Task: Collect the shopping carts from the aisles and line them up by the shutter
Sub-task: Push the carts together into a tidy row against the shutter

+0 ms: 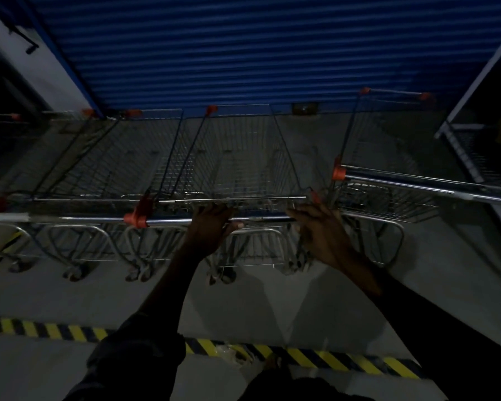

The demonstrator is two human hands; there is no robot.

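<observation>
A wire shopping cart (237, 157) with orange corner caps stands straight ahead, nose toward the blue shutter (243, 47). My left hand (209, 227) rests on its chrome handle bar (168, 221), fingers over the bar and thumb under it. My right hand (321, 230) hovers at the bar's right end with fingers spread and blurred. Another cart (107, 157) sits close on the left, with a further one (9, 157) at the left edge. One more cart (388, 157) stands on the right with a small gap between.
A yellow-and-black hazard stripe (330, 360) crosses the grey floor behind my arms. A white metal rack (469, 157) stands at the right. A white wall corner (41, 68) edges the shutter on the left. The scene is dim.
</observation>
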